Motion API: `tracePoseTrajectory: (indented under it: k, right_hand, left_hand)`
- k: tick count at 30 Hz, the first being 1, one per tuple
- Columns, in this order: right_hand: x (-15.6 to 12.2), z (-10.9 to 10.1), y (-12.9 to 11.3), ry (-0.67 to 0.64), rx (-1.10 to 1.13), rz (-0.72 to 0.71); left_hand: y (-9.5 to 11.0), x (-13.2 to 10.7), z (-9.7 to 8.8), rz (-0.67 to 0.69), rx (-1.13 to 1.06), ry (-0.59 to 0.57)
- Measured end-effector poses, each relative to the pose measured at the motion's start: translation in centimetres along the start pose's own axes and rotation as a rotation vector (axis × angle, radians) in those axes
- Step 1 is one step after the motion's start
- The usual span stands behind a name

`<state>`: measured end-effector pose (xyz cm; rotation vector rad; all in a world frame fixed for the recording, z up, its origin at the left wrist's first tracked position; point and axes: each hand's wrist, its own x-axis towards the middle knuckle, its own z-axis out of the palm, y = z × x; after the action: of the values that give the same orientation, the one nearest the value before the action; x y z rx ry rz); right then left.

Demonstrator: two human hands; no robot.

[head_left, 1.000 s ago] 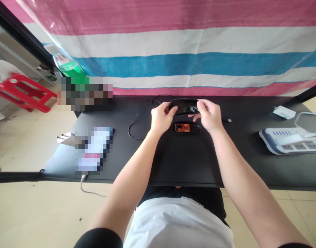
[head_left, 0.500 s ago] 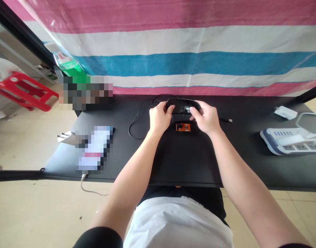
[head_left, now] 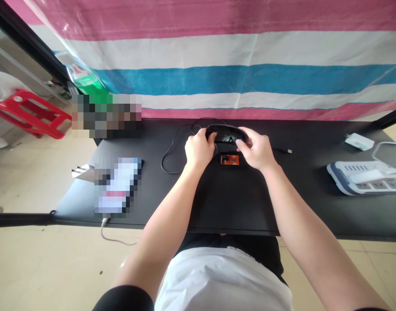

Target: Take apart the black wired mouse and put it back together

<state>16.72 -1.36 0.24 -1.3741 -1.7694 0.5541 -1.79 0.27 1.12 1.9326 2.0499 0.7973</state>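
Observation:
Both my hands hold a glossy black mouse shell (head_left: 226, 134) just above the black table (head_left: 233, 198). My left hand (head_left: 198, 150) grips its left end and my right hand (head_left: 255, 149) grips its right end, fingers curled over it. Directly below the shell lies the black mouse base with an orange circuit board (head_left: 230, 160) showing between my hands. A thin black cable (head_left: 173, 149) loops on the table to the left of my left hand, and a cable plug (head_left: 286, 151) lies to the right of my right hand.
A white power strip (head_left: 362, 177) with a white cable sits at the right, a small white adapter (head_left: 357, 141) behind it. A blurred flat item (head_left: 117, 185) lies at the left near a metal piece (head_left: 83, 172). A striped tarp (head_left: 217, 65) hangs behind; a red stool (head_left: 29, 114) stands far left.
My hands have lowered the black shell slightly and shifted it left, so it now covers more of the base; only the orange board still shows.

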Motion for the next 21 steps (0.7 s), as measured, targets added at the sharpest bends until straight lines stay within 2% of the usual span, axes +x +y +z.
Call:
tracePoseTrajectory:
  k: [21]
  right_hand:
    - [-0.02, 0.03, -0.22, 0.017, -0.007, -0.019]
  left_hand:
    - [0.00, 0.09, 0.13, 0.019, -0.031, -0.029]
